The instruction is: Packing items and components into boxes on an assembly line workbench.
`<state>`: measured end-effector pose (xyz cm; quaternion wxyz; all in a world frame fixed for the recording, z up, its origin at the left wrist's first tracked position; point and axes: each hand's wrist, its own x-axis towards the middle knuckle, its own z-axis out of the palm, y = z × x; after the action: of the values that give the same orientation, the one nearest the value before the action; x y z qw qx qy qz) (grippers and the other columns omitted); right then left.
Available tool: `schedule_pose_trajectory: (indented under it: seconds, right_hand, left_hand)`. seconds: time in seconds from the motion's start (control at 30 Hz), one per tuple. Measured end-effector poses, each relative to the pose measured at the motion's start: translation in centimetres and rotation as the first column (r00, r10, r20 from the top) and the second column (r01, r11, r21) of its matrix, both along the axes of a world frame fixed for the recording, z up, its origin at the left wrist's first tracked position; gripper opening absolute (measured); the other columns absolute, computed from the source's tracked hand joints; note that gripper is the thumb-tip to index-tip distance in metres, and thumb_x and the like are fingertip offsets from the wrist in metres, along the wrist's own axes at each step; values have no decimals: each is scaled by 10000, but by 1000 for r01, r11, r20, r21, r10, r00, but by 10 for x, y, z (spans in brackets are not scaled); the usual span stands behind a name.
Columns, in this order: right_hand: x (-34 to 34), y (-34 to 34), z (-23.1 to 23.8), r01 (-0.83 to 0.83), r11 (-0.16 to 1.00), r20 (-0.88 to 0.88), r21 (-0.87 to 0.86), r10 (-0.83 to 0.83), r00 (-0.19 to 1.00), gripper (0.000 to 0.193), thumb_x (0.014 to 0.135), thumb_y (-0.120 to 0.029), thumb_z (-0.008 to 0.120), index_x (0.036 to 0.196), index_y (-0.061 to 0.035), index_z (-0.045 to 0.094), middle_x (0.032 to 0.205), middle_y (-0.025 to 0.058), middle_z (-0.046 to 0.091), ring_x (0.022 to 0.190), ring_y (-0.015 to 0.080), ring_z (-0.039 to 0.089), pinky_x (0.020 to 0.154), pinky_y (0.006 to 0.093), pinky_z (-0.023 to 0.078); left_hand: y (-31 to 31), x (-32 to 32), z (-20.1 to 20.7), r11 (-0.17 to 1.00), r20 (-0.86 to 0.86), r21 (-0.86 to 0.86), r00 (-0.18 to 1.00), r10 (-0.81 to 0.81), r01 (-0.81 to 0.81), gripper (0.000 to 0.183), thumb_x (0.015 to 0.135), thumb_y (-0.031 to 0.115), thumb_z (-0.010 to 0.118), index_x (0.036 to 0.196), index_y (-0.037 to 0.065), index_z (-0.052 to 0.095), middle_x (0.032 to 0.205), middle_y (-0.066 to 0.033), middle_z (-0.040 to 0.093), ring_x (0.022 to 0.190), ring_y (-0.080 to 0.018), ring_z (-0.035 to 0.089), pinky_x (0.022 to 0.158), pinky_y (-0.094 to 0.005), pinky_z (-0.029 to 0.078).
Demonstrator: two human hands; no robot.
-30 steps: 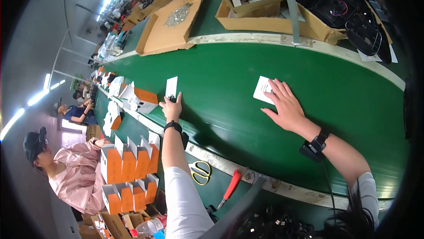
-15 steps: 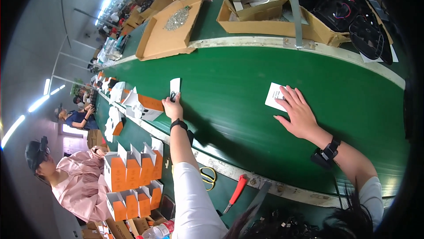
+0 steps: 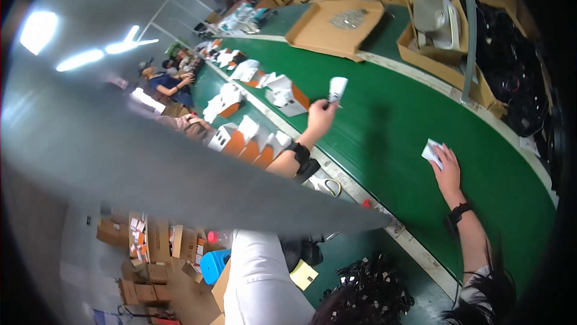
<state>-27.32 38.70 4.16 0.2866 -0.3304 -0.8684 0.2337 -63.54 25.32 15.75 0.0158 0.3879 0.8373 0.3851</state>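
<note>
Over the far left part of the green conveyor belt (image 3: pixel 396 127), my left hand (image 3: pixel 320 121) is closed on a white paper slip (image 3: pixel 338 87). A small dark loop, perhaps of cable, shows by its fingertips, too blurred to name surely. To the right, my right hand (image 3: pixel 448 172) pinches a printed white leaflet (image 3: pixel 430 151) between thumb and fingers, tilted just above or on the belt. An open orange-and-white box (image 3: pixel 290 98) stands just left of my left hand.
A grey post (image 3: pixel 240 175) crosses close in front, hiding part of my left arm. Scissors (image 3: pixel 327 186) lie beside the belt's near rail. Black cables (image 3: pixel 372 286) are heaped at the front. Beyond the belt are a cardboard tray (image 3: pixel 324 27) and filled cartons. Other people work at far left.
The view has swung and tilted, and a grey post now crosses it. My right hand, earlier spread flat on the leaflet, now grips it. My left hand still holds its slip.
</note>
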Motion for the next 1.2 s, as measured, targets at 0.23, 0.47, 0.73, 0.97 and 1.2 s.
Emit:
schedule_pose_trajectory:
  seconds: [0.23,0.47,0.73,0.97,1.2]
  right_hand:
    - [84,-27,-3,-137,830,-472,-541,-165,866,167,811,13,555,976,37,571,795,102,637,719,141,615,661,222,460]
    - [171,-158,235,-556,52,-558,-830,-42,829,346,848,-120,574,1128,67,496,1066,114,575,941,154,574,811,274,462]
    - [213,-334,245,-613,-102,-618,-783,26,786,168,853,-116,574,989,-27,530,935,44,588,861,99,575,764,255,473]
    - [243,-430,220,-483,-427,-569,-765,94,817,250,887,-153,516,1093,-17,477,1053,90,571,942,173,588,821,304,481]
    - [237,-493,235,-429,-361,-540,-828,309,783,73,864,-129,570,884,-65,542,856,12,596,773,73,583,661,212,466]
  left_hand:
    - [-114,80,66,985,284,36,943,-172,169,290,818,278,611,887,-1,647,634,23,527,576,-65,439,528,-236,368]
    - [-263,276,166,970,347,-116,924,-161,213,174,829,167,589,889,13,645,649,51,515,576,-21,399,513,-197,326]
    - [-373,462,150,984,803,102,573,-167,144,176,854,204,584,909,44,629,747,43,587,583,-18,445,522,-180,365]
    - [-478,540,131,957,883,239,446,-146,-161,157,869,188,555,874,36,593,644,61,454,548,-28,375,484,-188,266]
    - [-550,562,119,931,897,227,434,-86,-285,170,860,182,575,956,42,591,708,39,528,562,-25,395,491,-184,293]
